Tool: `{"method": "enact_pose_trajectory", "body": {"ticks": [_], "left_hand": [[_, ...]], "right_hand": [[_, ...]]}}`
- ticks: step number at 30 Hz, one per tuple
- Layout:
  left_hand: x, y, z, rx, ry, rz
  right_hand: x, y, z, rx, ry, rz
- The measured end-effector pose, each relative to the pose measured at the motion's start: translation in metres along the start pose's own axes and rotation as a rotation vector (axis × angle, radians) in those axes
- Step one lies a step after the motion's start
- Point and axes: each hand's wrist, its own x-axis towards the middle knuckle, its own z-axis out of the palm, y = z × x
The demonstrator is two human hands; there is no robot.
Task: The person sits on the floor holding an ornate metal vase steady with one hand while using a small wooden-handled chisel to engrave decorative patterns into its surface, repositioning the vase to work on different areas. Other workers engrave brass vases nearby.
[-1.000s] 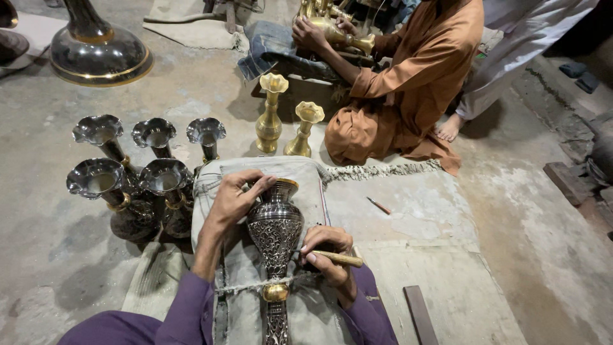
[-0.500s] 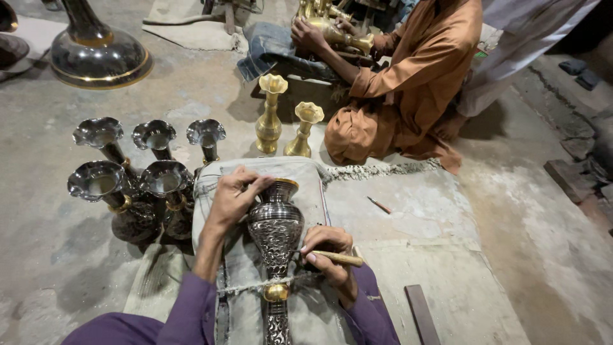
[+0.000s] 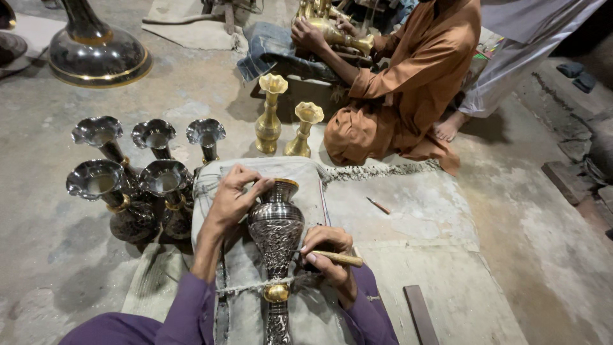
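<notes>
A dark engraved metal vase (image 3: pixel 276 236) with a brass band lies on a grey cloth-covered cushion (image 3: pixel 306 176) across my lap, its mouth pointing away from me. My left hand (image 3: pixel 233 199) grips the vase's shoulder and neck from the left. My right hand (image 3: pixel 327 250) holds a wooden-handled engraving tool (image 3: pixel 337 258) with its tip against the vase's right side. A cord (image 3: pixel 246 287) runs across the cushion by the vase's brass band.
Several dark engraved vases (image 3: pixel 137 176) stand to my left. Two brass vases (image 3: pixel 284 124) stand ahead. A person in orange clothes (image 3: pixel 408 83) sits beyond, holding a brass piece. A large dark vase base (image 3: pixel 96 54) is far left. A pencil-like stick (image 3: pixel 378 205) and flat bar (image 3: pixel 420 313) lie right.
My left hand has shifted slightly on the vase's neck, fingers curling closer to the mouth. The right hand and tool stay at the vase's side.
</notes>
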Motion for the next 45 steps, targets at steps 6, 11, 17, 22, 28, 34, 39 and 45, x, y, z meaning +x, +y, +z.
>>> {"method": "enact_pose_trajectory", "body": {"ticks": [6, 11, 17, 22, 28, 34, 39, 45], "left_hand": [[-0.004, -0.004, -0.006, -0.284, -0.091, -0.282], [-0.004, -0.004, -0.01, -0.229, -0.132, -0.164], [0.002, 0.008, 0.005, 0.084, -0.01, -0.023], [-0.002, -0.008, -0.01, -0.278, -0.146, -0.269], [0.0, -0.018, -0.005, -0.148, -0.103, -0.064], [0.0, -0.013, 0.002, 0.069, -0.018, -0.09], [-0.003, -0.023, -0.012, -0.116, -0.172, -0.127], [0.002, -0.011, 0.003, 0.125, -0.008, 0.045]], "right_hand": [[-0.002, 0.007, 0.0, 0.061, 0.01, 0.024], [-0.003, 0.004, 0.0, 0.048, 0.009, 0.031], [-0.002, -0.003, 0.001, 0.018, 0.019, 0.042], [-0.002, -0.002, 0.002, 0.027, 0.014, 0.031], [-0.001, -0.002, 0.001, 0.048, 0.014, 0.036], [-0.001, 0.002, -0.002, 0.003, -0.016, -0.012], [0.0, 0.004, 0.0, 0.04, 0.006, 0.008], [-0.001, -0.003, 0.0, 0.035, 0.011, 0.05]]}}
